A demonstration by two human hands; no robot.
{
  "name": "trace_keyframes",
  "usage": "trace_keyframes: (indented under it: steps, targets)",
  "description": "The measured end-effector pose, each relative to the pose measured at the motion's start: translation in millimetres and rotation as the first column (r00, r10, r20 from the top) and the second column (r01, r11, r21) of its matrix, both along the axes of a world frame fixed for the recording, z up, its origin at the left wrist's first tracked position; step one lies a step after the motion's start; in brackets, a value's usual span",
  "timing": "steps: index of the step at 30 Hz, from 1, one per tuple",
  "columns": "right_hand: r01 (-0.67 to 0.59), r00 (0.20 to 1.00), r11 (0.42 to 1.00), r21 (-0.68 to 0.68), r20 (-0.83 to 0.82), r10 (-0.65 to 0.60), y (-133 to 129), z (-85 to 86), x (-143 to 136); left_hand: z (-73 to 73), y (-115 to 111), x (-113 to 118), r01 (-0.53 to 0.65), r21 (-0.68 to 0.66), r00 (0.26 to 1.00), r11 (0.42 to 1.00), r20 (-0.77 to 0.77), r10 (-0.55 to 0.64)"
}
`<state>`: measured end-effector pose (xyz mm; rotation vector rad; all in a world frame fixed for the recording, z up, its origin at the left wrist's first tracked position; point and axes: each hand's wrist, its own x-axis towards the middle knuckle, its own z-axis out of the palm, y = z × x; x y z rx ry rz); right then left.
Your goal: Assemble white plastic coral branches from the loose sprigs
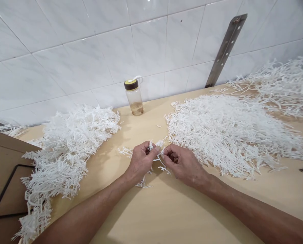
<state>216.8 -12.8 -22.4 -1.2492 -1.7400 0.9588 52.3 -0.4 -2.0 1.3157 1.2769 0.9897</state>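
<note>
My left hand [141, 159] and my right hand [183, 164] meet over the middle of the table. Between them is a white branching plastic piece [162, 160] with thin forked twigs. The left thumb and fingers pinch its upper part, and the right fingertips pinch it from the other side. Some twigs hang below the hands, and others stick out to the left of my left hand. A large pile of short white sprigs [222, 132] lies just right of my right hand. Farther left, a heap of bushy white branched pieces [72, 145] spreads along the table.
A clear bottle [135, 101] with a dark and yellow lid stands near the tiled wall [72, 67]. Long white stems [288, 88] lie at the back right. A metal bracket [225, 54] leans up the wall. A brown box [6, 183] with a black handle is at left.
</note>
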Motion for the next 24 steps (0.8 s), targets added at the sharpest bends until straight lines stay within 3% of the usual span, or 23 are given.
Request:
trace_keyframes:
  steps: [5,8,10,12,15,19,24]
  targets:
    - [-0.097,0.993,0.938,0.334,0.098,0.067,-10,1.6,-6,-2.5,7,-3,-0.083,0.031,0.997,0.996,0.0,0.084]
    - [-0.182,0.983,0.903,0.39,0.09,0.159,-16,4.8,-8,-2.5,10,-6,-0.11,0.06,0.994,0.992,-0.017,0.112]
    - [-0.086,0.996,0.942,0.324,-0.008,0.094,-16,9.1,-5,-2.3,11,-7,-0.056,0.07,0.998,0.996,-0.035,0.059]
    - [0.071,0.99,0.982,0.175,-0.133,-0.048,-12,14.4,0,-2.1,10,-7,-0.005,0.063,0.999,0.998,-0.032,0.007]
    - [0.176,0.95,0.981,-0.076,-0.249,-0.19,-4,19.7,7,-1.5,8,-6,0.009,0.05,1.0,0.999,0.001,-0.009]
    - [0.025,0.945,0.968,-0.251,-0.31,-0.105,4,15.0,11,-1.6,6,-6,0.022,0.006,1.0,1.0,0.022,-0.022]
    - [-0.163,0.933,0.918,-0.362,-0.359,0.024,7,4.2,9,-4.4,4,-5,0.059,0.023,0.998,0.998,-0.029,-0.058]
